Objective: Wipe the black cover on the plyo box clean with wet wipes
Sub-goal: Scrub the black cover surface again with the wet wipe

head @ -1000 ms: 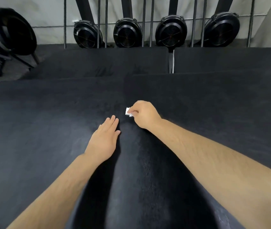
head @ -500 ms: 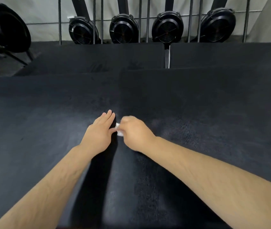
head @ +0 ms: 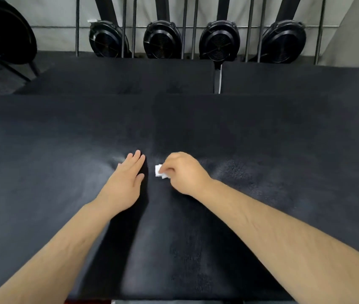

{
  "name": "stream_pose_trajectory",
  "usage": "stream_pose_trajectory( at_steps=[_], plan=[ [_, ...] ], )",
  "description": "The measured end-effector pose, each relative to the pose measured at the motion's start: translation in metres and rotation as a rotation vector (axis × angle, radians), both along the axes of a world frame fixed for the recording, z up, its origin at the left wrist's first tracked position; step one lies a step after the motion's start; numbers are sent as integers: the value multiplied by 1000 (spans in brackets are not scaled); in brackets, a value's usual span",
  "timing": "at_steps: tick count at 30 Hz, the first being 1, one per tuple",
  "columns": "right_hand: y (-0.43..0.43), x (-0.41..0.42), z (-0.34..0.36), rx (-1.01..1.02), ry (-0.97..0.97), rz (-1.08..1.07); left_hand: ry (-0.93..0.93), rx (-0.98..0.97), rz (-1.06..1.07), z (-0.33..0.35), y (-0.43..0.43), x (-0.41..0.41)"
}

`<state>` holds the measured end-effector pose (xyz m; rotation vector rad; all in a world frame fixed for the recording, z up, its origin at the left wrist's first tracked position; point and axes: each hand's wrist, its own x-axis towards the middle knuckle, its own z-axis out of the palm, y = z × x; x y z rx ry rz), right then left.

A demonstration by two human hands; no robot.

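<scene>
Black fan housings point(head: 162, 40) line the grey wall along the top of the frame, and below them the black cover point(head: 262, 150) spreads across everything from the middle down to the lower edge. At centre frame the left hand point(head: 128, 183) lies flat on it, fingers point(head: 135, 160) straight and together, holding nothing, apparently just steadying the person. The right hand point(head: 183, 174) is curled over a small folded wet wipe point(head: 159, 171), pinched against the cover with only a white corner showing. A second ago that wipe was higher up, beyond the left fingertips. Half a second ago it had come down against the left hand. Now it sits a little to the right, with a dark strip of cover between the two hands. To me that reads as short scrubbing strokes over one central patch. Most of the wide surface probably remains to be wiped.
</scene>
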<state>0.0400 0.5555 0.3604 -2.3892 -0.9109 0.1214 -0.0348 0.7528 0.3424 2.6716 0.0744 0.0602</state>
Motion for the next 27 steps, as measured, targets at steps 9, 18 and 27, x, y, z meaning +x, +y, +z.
stream_pose_trajectory(
  at_steps=[9,18,27],
  plan=[
    [-14,-36,-6,-67,-19,110,-63,-54,-14,-12,-20,-57],
    [-17,-64,-6,-59,18,135,-44,-79,-15,-15,-22,-56],
    [-5,-68,-6,-98,-31,142,-40,-68,-20,-16,-23,-57]
  ],
)
